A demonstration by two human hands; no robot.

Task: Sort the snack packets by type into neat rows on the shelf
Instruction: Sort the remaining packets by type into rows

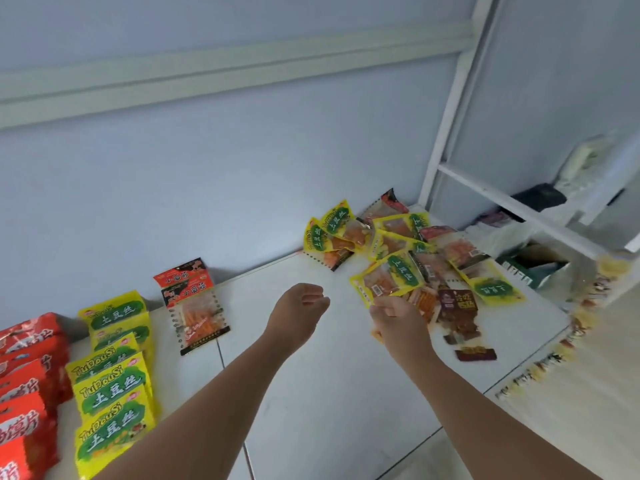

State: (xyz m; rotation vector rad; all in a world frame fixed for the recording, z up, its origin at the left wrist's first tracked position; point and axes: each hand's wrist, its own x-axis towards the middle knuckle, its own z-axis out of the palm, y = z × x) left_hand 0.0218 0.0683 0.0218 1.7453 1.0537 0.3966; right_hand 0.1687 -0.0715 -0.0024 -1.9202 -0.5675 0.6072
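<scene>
- The left hand (299,306) hovers above the middle of the white shelf (311,393), forearm reaching in from the near edge. Its fingers are loosely curled and hold nothing.
- The right hand (398,320) is stretched further right, at the near edge of the heap (408,237) of mixed packets. Its fingers and thumb are curled round the near edge of a yellow packet (388,280), gripping it.
- That yellow packet has a green label with white characters and a clear window showing orange contents. It lies tilted on top of the heap's near side.
- The heap sits in the far right corner of the shelf: yellow packets and clear ones with red tops, overlapping at all angles.
- A brown packet (457,311) lies just right of the right hand, and a small dark packet (477,353) nearer still.
- On the left, a yellow row (110,379) of matching packets runs from near to far, overlapping one another.
- A red row (24,375) runs just beside it at the left edge.
- Two red-and-black packets (195,306) with clear windows lean near the wall, right of the yellow row.
</scene>
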